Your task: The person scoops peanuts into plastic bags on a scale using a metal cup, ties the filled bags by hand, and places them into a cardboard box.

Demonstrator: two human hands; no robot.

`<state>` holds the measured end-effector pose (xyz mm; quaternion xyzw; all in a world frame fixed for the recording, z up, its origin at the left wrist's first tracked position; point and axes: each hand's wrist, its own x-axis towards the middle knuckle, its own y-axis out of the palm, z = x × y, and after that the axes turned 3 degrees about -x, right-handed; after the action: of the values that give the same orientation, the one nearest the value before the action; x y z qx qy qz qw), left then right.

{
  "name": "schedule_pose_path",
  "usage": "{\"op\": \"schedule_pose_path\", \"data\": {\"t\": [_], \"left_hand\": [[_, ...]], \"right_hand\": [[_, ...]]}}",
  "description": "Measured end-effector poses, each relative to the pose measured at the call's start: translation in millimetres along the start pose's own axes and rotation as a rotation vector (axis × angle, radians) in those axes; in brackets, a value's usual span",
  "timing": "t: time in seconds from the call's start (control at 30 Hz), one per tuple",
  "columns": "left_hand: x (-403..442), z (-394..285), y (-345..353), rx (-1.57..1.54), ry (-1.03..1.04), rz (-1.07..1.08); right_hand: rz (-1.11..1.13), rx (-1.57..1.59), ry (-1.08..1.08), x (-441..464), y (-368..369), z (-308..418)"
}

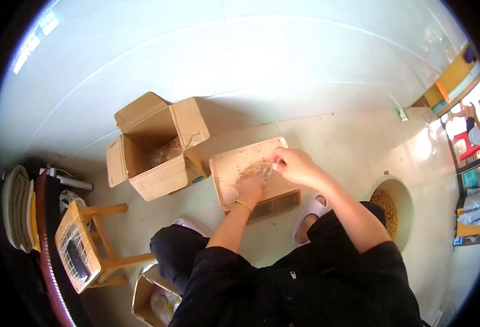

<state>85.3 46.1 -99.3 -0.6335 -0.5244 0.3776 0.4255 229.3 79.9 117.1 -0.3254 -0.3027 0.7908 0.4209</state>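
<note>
A clear plastic bag [265, 168] is spread over a shallow pinkish-beige tray [226, 163], with small brownish bits on the tray's surface. My right hand [294, 165] pinches the bag's upper edge between thumb and fingers. Lower in the tray, my left hand [250, 186], with a gold bracelet at the wrist, is closed on the bag's other side. Its fingertips are partly hidden by plastic and bits, so the exact grip is hard to see.
An open cardboard box [158, 182] holding clear plastic wrap stands left of the tray. A wooden stool [82, 245] with a dark object is farther left. At right, a pale bucket [406, 201] contains yellow-brown grains. Another small box [142, 294] sits by my left leg.
</note>
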Motion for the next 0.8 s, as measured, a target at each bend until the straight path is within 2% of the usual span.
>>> {"op": "schedule_pose_path", "data": {"t": [0.1,0.23,0.3,0.43,0.5,0.57,0.6,0.67,0.8], "left_hand": [[5,0,-14,-0.097,-0.013,-0.154],[-3,-9,-86,-0.233,0.021,-0.286],[-4,-8,-121,-0.262,0.018,-0.347],[-16,-10,-225,-0.328,-0.015,-0.455],[-19,6,-268,-0.161,-0.111,-0.507],[-26,26,-315,-0.150,-0.089,-0.632],[-29,31,-337,-0.132,-0.141,-0.650],[-21,73,-355,-0.058,-0.120,-0.725],[-5,141,-352,0.080,-0.210,-0.640]], "right_hand": [[-0.079,-0.132,-0.152,-42,-19,12],[-0.089,-0.201,-0.143,-75,-18,-15],[0.084,-0.428,-0.120,-82,-16,-25],[0.139,-0.443,-0.163,-88,-16,-18],[0.044,-0.304,-0.206,-89,-20,-9],[0.039,-0.350,-0.216,-88,-16,-16],[0.040,-0.401,-0.218,-87,-13,-21],[0.058,-0.397,-0.226,-82,-5,-30],[0.073,-0.406,-0.232,-77,-4,-22]]}}
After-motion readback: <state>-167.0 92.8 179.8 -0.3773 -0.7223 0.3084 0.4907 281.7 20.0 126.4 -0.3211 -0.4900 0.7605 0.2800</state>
